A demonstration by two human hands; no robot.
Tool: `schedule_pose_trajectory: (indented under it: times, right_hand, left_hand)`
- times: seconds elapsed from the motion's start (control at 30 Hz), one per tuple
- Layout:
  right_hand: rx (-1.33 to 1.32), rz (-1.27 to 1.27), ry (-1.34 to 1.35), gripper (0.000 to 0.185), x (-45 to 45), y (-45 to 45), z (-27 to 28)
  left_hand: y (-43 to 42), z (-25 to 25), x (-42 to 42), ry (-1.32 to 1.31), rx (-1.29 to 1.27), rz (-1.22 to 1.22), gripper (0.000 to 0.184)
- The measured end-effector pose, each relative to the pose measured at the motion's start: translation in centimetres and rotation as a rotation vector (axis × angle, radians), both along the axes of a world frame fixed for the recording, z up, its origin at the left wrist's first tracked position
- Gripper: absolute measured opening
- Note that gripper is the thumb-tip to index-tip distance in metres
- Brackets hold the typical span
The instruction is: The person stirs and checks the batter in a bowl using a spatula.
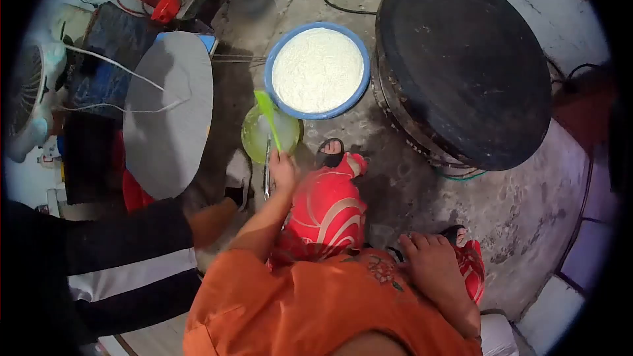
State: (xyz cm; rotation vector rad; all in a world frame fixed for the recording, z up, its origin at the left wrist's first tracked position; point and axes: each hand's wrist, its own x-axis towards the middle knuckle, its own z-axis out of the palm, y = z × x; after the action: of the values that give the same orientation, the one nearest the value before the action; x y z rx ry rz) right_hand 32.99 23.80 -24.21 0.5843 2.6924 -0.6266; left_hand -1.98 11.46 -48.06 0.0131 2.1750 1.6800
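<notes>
Orange shirt is filling the foreground. Across the green bowl, the left hand is clamping its fingers on a green spatula, leaning toward the blue basin; a slip could drop it in. The right hand is resting on the red trouser leg, fingers loose.

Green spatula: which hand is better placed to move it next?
Probably the left hand: it grips the green spatula near the yellow-green bowl; the right hand rests farther back, away from both.
</notes>
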Motion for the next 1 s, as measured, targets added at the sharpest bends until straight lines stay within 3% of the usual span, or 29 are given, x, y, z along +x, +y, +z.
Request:
schedule_pose_trajectory:
  times: [0.03,0.1,0.2,0.27,0.33,0.4,0.47,0.53,0.6,0.63,0.67,0.73,0.77,0.87,1.0]
  right_hand:
    - [-0.015,-0.002,0.0,0.043,-0.1,0.0,0.0]
    - [-0.006,-0.006,-0.004,0.042,-0.2,-0.2,0.2]
    - [0.079,0.035,-0.028,0.044,0.2,-0.7,-0.9]
    - [0.171,0.082,-0.042,0.047,0.2,-0.7,-1.6]
    - [0.073,0.05,0.001,0.047,-0.1,-0.7,-1.2]
    - [0.047,0.055,-0.052,0.046,-0.3,-0.4,-1.1]
    - [0.098,0.078,-0.086,0.046,0.1,-0.7,-2.1]
    - [0.123,0.084,-0.096,0.045,0.2,-0.9,-2.1]
    - [0.145,0.093,-0.104,0.045,0.1,-1.0,-2.0]
    - [0.111,0.076,-0.128,0.046,0.1,-0.9,-2.0]
    - [0.077,0.059,-0.151,0.046,0.1,-1.0,-1.9]
    - [0.093,0.073,-0.131,0.047,0.1,-1.1,-1.4]
    - [0.097,0.078,-0.121,0.048,0.1,-1.2,-1.0]
    - [0.105,0.082,-0.116,0.048,0.8,-1.7,-1.5]
    - [0.113,0.067,-0.101,0.046,1.2,-2.4,-0.6]
  left_hand:
    - [-2.1,-1.9,0.0,-0.048,0.015,0.044,0.012]
    - [-4.6,-2.1,1.3,-0.066,-0.22,0.005,0.012]
    - [-8.4,-8.2,0.3,0.063,-0.317,-0.146,0.015]
    - [-8.3,-9.5,-1.0,-0.138,-0.397,-0.203,0.02]
    - [-9.3,-14.4,-3.0,-0.106,-0.398,-0.197,0.023]
    - [-9.9,-19.2,-5.1,0.02,-0.602,-0.233,0.028]
    - [-9.1,-16.0,-4.5,-0.09,-0.404,-0.216,0.033]
    - [-7.9,-11.9,-3.7,0.045,-0.52,-0.233,0.034]
    - [-6.0,-4.1,-1.8,0.163,-0.886,-0.458,0.036]
    - [-5.9,-3.3,-1.2,0.339,-0.881,-0.471,0.036]
    - [-5.5,-2.1,-0.7,0.346,-0.873,-0.455,0.036]
    - [-5.1,0.3,0.1,0.253,-0.496,-0.478,0.039]
    - [-5.5,-2.2,-0.4,0.392,-0.524,-0.455,0.034]
    - [-3.7,3.3,0.8,0.156,-0.183,-0.407,0.031]
    - [-2.4,6.6,1.2,0.091,-0.143,-0.383,0.033]
